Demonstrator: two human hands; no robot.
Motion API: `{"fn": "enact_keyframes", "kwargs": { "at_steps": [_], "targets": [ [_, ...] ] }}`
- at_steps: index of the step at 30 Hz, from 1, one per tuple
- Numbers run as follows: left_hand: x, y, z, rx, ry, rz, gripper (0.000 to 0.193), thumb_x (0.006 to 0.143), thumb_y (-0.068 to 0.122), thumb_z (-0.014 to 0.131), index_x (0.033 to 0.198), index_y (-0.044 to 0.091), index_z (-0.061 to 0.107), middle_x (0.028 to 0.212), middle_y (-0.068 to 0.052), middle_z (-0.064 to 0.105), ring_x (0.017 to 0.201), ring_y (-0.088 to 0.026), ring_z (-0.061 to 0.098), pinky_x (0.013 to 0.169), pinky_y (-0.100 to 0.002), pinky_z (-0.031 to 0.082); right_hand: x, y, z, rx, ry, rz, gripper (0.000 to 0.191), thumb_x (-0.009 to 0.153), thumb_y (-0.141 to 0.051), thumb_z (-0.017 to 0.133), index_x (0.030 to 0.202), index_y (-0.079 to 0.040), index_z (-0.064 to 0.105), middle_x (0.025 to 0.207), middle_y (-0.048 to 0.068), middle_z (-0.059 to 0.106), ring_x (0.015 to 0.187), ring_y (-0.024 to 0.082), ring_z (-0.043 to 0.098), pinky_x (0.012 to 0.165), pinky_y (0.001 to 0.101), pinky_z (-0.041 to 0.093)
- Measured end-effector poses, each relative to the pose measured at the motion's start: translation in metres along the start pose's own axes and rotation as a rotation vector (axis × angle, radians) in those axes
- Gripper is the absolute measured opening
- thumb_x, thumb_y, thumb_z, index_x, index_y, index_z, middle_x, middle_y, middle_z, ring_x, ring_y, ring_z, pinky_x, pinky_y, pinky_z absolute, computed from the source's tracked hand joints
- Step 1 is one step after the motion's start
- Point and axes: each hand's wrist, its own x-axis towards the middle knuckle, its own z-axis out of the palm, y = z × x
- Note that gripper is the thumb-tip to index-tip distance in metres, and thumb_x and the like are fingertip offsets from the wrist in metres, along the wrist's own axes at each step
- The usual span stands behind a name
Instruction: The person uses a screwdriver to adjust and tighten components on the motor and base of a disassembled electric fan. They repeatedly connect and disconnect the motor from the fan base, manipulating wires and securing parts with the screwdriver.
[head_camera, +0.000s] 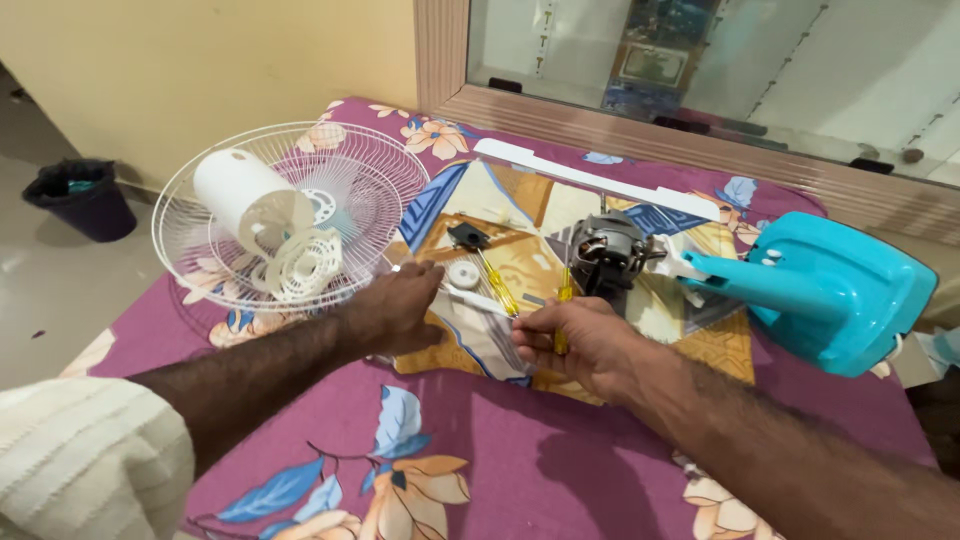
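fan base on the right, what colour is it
The fan base is turquoise blue, seen best in the head view, lying beyond the right hand.

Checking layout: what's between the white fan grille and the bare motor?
Head view: between the fan grille and motor lie a yellow-handled screwdriver and a small white cap on the cloth.

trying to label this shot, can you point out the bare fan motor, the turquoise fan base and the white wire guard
bare fan motor (606, 254), head view, on its dark metal body
turquoise fan base (830, 290), head view, on the broad top face
white wire guard (375, 165), head view, on the wires near the upper right rim
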Motion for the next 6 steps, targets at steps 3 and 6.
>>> {"fn": "enact_keyframes", "kwargs": {
  "at_steps": [3, 6],
  "targets": [
    [0.000, -0.008, -0.004, 0.112, -0.031, 0.083, 0.093, 0.085, 0.036, 0.080, 0.153, -0.001, 0.027, 0.160, -0.023, 0.029, 0.145, -0.038, 0.033, 0.117, -0.051, 0.031, -0.001, -0.003, 0.016, 0.007, 0.058, -0.006, 0.012, 0.091, -0.004, 0.068, 0.098, 0.006, 0.068, 0.087, 0.012, 0.073, 0.076, 0.017, 0.072, 0.070, 0.0287, 0.064],
    [-0.002, -0.011, -0.003, 0.202, -0.056, 0.159, 0.093, 0.084, 0.035, 0.080, 0.152, 0.000, 0.027, 0.162, -0.021, 0.026, 0.150, -0.034, 0.028, 0.122, -0.049, 0.025, -0.006, -0.001, 0.025, 0.023, 0.100, -0.006, 0.011, 0.091, -0.004, 0.068, 0.099, 0.005, 0.067, 0.088, 0.012, 0.073, 0.075, 0.017, 0.073, 0.069, 0.0281, 0.065]
  ]
}}
